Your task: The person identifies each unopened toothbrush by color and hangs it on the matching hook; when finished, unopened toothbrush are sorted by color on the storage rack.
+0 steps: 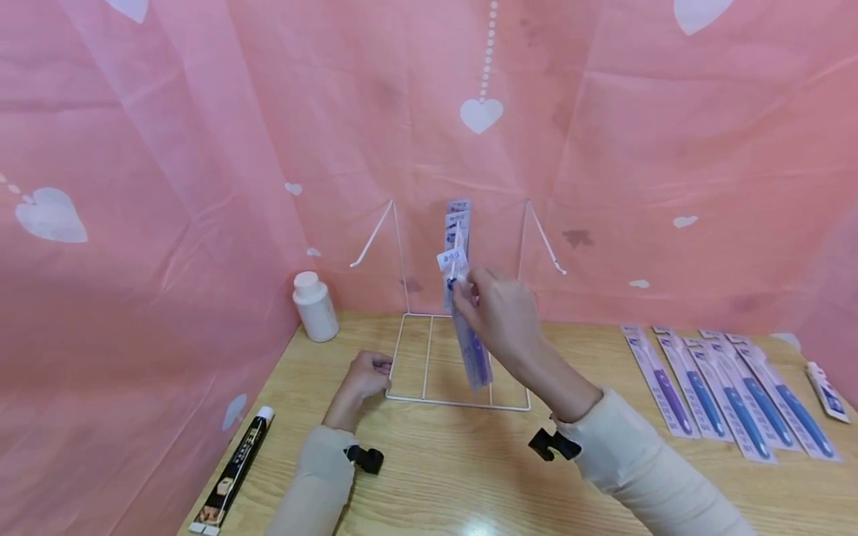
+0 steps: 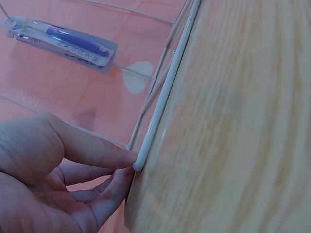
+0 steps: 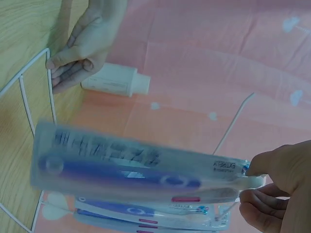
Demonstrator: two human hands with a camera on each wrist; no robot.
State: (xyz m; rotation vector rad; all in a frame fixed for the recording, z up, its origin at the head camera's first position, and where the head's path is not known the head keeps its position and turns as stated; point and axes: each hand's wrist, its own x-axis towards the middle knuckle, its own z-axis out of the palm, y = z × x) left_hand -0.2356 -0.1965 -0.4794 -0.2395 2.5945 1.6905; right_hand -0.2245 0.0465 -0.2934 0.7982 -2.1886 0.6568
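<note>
My right hand (image 1: 506, 313) pinches the upper end of a packaged toothbrush (image 1: 475, 357) with a purple handle, in front of the middle hook of a white wire rack (image 1: 462, 405). Behind it, more toothbrush packs (image 1: 458, 217) hang one behind another on that hook. In the right wrist view the held pack (image 3: 116, 167) spans the picture, its top between thumb and fingers. Down at the rack's front left corner, my left hand (image 1: 365, 376) pinches the base wire. The left wrist view shows thumb and finger at the wire's end (image 2: 140, 164).
Several packaged toothbrushes (image 1: 731, 394) lie on the table at right, beside a small toothpaste tube (image 1: 828, 391). A white bottle (image 1: 316, 309) stands at back left, and a black tube box (image 1: 234, 469) lies at front left. Bare side hooks (image 1: 546, 242) jut forward. Pink cloth (image 1: 402, 112) hangs behind.
</note>
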